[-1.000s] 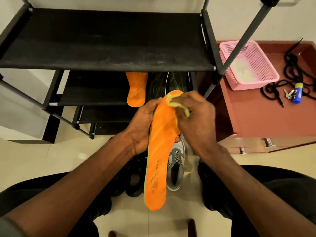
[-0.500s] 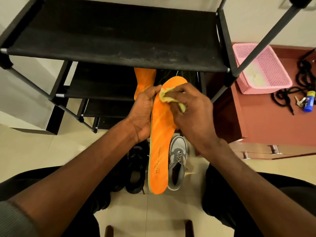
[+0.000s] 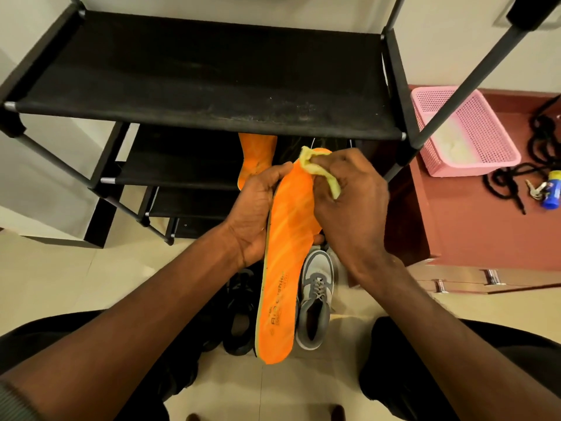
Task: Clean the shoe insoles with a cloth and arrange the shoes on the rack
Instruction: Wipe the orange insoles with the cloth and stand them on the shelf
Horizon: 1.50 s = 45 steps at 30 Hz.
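My left hand (image 3: 258, 214) grips the left edge of a long orange insole (image 3: 283, 268), held lengthwise in front of me with its toe end pointing away. My right hand (image 3: 349, 202) pinches a small yellow cloth (image 3: 318, 171) against the insole's toe end. A second orange insole (image 3: 256, 156) lies on a lower shelf of the black shoe rack (image 3: 206, 86). On the floor under the held insole stand a grey and white sneaker (image 3: 315, 302) and a black shoe (image 3: 241, 311), partly hidden.
A reddish cabinet (image 3: 473, 220) stands at the right, bearing a pink mesh basket (image 3: 467, 132), black cords (image 3: 516, 180), keys and a blue tube (image 3: 551, 196). Cream floor tiles (image 3: 60, 275) lie at the left. My dark-trousered knees frame the shoes.
The cloth in my right hand has slid up the insole toward its toe tip. My left hand keeps its grip. My view has shifted closer and slightly left.
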Each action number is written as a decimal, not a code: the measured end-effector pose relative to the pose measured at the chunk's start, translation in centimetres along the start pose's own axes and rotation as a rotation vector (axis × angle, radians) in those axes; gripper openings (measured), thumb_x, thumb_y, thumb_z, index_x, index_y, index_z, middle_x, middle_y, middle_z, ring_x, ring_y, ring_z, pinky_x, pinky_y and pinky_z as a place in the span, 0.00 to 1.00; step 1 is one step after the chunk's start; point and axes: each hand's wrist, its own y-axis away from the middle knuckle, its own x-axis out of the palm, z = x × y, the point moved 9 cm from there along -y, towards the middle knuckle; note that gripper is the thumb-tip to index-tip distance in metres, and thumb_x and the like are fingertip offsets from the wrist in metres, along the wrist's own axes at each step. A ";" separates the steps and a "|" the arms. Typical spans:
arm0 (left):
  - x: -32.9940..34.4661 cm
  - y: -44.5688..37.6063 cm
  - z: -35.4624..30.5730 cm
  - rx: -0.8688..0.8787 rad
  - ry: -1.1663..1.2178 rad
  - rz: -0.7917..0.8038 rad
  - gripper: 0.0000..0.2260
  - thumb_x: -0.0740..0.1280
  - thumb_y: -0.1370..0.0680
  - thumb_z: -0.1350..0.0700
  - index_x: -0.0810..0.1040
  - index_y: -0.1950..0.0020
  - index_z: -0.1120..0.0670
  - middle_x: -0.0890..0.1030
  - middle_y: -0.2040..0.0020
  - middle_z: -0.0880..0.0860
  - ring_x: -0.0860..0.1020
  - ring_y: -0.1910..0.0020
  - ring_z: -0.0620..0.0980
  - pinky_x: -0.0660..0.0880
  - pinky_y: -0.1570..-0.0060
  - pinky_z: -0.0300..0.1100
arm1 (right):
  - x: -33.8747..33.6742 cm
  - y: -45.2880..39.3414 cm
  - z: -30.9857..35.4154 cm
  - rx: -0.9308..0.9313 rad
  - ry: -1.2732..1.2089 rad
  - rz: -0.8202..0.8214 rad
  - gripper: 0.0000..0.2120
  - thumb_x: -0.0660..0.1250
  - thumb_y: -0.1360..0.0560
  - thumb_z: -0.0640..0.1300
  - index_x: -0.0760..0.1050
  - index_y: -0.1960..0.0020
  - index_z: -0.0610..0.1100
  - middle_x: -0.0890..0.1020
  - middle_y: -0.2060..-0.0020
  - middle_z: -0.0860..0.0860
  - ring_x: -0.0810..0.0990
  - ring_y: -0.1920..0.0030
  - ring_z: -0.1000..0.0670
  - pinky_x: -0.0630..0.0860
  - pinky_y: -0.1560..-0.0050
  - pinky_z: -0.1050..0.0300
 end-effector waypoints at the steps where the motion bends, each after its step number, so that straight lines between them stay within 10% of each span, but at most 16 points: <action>1: 0.0 0.0 -0.1 0.004 0.015 -0.006 0.16 0.60 0.16 0.48 0.84 0.49 0.56 0.84 0.54 0.57 0.84 0.58 0.53 0.81 0.53 0.51 | 0.4 0.2 0.8 -0.065 -0.023 0.047 0.14 0.71 0.23 0.38 0.85 0.39 0.44 0.83 0.45 0.52 0.82 0.46 0.47 0.81 0.49 0.46; 8: -0.2 -0.1 -0.1 0.005 -0.001 -0.019 0.16 0.61 0.16 0.47 0.83 0.49 0.56 0.84 0.57 0.56 0.84 0.61 0.53 0.83 0.58 0.51 | -0.3 0.1 -0.5 0.028 0.080 -0.027 0.14 0.72 0.23 0.39 0.85 0.39 0.48 0.83 0.46 0.54 0.80 0.47 0.48 0.81 0.52 0.48; 13: -0.5 -0.2 -0.2 -0.015 0.078 -0.008 0.17 0.60 0.17 0.47 0.82 0.47 0.59 0.83 0.55 0.57 0.84 0.58 0.52 0.82 0.54 0.46 | 1.8 1.9 2.8 -0.259 0.088 0.152 0.14 0.75 0.25 0.38 0.86 0.41 0.48 0.83 0.46 0.55 0.78 0.49 0.49 0.78 0.59 0.51; 18: -0.6 -0.5 -0.1 -0.023 -0.012 -0.011 0.17 0.64 0.20 0.45 0.79 0.39 0.56 0.83 0.47 0.63 0.83 0.52 0.63 0.79 0.48 0.67 | -0.7 -0.3 -1.8 0.064 0.175 -0.027 0.14 0.71 0.22 0.40 0.85 0.37 0.49 0.82 0.45 0.54 0.78 0.47 0.48 0.73 0.54 0.57; 24: -1.1 -0.9 -0.4 0.027 0.048 0.000 0.17 0.60 0.18 0.48 0.83 0.50 0.58 0.82 0.55 0.57 0.83 0.58 0.53 0.80 0.53 0.47 | 2.0 1.5 2.2 -0.238 0.127 0.146 0.15 0.74 0.24 0.38 0.85 0.38 0.47 0.83 0.44 0.54 0.78 0.48 0.47 0.76 0.58 0.54; 29: -0.8 -0.5 -0.2 -0.007 -0.022 -0.009 0.20 0.61 0.18 0.45 0.82 0.39 0.59 0.84 0.49 0.62 0.83 0.55 0.61 0.80 0.50 0.64 | -0.5 -0.6 -1.3 0.058 0.192 -0.032 0.14 0.72 0.22 0.40 0.85 0.38 0.48 0.83 0.44 0.53 0.78 0.48 0.47 0.66 0.57 0.68; 34: -0.9 -0.7 -0.5 0.009 0.045 -0.006 0.17 0.59 0.17 0.48 0.82 0.50 0.57 0.82 0.56 0.57 0.83 0.59 0.52 0.81 0.54 0.47 | 2.0 1.4 2.3 -0.261 0.160 0.153 0.14 0.75 0.24 0.39 0.85 0.39 0.48 0.83 0.44 0.55 0.77 0.49 0.49 0.74 0.59 0.57; 39: -0.7 -0.4 0.0 -0.027 -0.026 0.002 0.18 0.61 0.18 0.45 0.83 0.43 0.55 0.83 0.47 0.63 0.83 0.53 0.64 0.79 0.49 0.67 | -0.8 -0.8 -1.8 0.086 0.224 -0.050 0.13 0.71 0.22 0.41 0.85 0.39 0.49 0.83 0.45 0.54 0.78 0.49 0.47 0.66 0.60 0.62; 45: -1.3 -0.5 -0.1 0.031 0.036 -0.046 0.20 0.60 0.16 0.48 0.80 0.36 0.61 0.83 0.48 0.60 0.84 0.55 0.55 0.84 0.55 0.53 | 1.3 0.9 1.1 -0.143 0.157 0.084 0.12 0.74 0.23 0.41 0.86 0.42 0.51 0.83 0.46 0.59 0.77 0.51 0.50 0.73 0.61 0.58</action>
